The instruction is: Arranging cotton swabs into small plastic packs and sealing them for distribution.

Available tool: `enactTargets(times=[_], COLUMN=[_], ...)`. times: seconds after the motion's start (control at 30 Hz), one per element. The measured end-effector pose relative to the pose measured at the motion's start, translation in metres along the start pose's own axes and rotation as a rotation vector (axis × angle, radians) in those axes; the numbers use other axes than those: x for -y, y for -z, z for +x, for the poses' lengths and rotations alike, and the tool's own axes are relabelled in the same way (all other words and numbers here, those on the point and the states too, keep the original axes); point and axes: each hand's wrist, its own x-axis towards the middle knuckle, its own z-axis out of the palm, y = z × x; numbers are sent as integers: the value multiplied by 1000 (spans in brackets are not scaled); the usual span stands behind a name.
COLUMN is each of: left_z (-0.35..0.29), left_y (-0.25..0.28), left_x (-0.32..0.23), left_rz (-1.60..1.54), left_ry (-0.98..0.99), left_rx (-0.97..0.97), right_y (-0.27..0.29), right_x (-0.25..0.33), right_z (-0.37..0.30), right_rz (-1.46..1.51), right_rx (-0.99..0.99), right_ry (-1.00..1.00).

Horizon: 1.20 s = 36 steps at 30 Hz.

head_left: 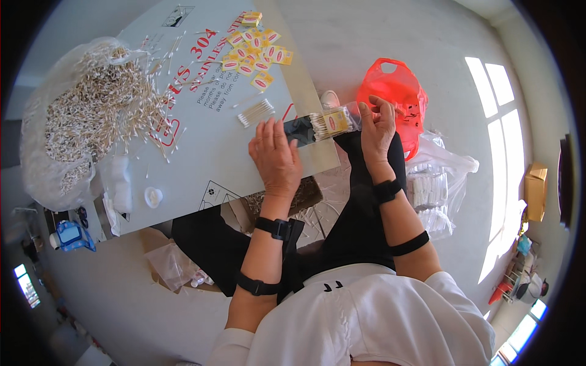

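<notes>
My left hand (pixel 274 155) lies palm down at the table's near edge, fingers stretched out beside a black holder (pixel 300 132). At the holder's right end is a bundle of cotton swabs (pixel 318 126) with a yellow and white label card (pixel 335 122), partly within clear plastic film (pixel 353 116). My right hand (pixel 378 128) is raised next to the film's right end, thumb and fingers apart; whether the thumb touches the film is unclear. Just beyond my left hand, a small row of loose cotton swabs (pixel 256 113) rests on the table.
A big clear bag of cotton swabs (pixel 36 146) spills onto the table (pixel 201 152) at left. Yellow cards (pixel 256 52) lie scattered at the far side. Right of the table are a red plastic bag (pixel 390 79) and clear bags of packed swabs (pixel 430 189). A cardboard box (pixel 311 192) stands below.
</notes>
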Motion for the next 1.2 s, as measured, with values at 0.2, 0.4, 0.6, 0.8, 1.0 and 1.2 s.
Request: enactTargets(times=[0.2, 0.4, 0.6, 0.8, 1.0, 1.2], left_z=[13, 69, 90, 88, 60, 19], left_y=[23, 22, 10, 24, 23, 15], left_x=[61, 77, 100, 93, 86, 75], left_rz=[-7, -102, -13, -26, -42, 9], left_ry=[115, 28, 109, -25, -19, -81], left_rx=[-105, -33, 108, 242, 155, 27], right_y=[-23, -57, -88, -113, -106, -86], right_x=[61, 65, 70, 71, 66, 65], right_z=[-24, -52, -16, 9, -12, -36], right_rz=[261, 299, 236, 50, 51, 34], right_rx=[499, 596, 737, 854, 874, 850], right_ry=[33, -9, 107, 502, 449, 471])
